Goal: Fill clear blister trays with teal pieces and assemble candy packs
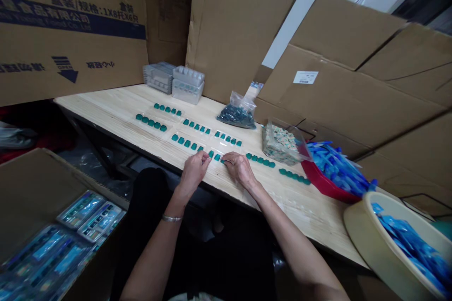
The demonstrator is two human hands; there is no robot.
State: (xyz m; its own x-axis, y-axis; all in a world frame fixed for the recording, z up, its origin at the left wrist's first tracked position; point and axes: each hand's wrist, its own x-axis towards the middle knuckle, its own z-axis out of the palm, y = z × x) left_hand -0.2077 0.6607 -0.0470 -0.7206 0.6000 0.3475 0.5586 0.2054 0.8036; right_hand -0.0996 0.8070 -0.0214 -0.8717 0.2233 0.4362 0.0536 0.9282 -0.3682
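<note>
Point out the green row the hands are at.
The row showing between the left hand and right hand; all others lie outside that gap.

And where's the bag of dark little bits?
In the head view, the bag sits near the back of the table, slightly right of centre, just left of the clear tub of pale pieces.

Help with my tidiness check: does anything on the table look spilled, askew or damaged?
Nothing looks plainly spilled or damaged. The green pieces lie in short rows on the table. The one untidy spot is at the right: blue packets heap above the rim of the red basin, pointing various ways.
</note>
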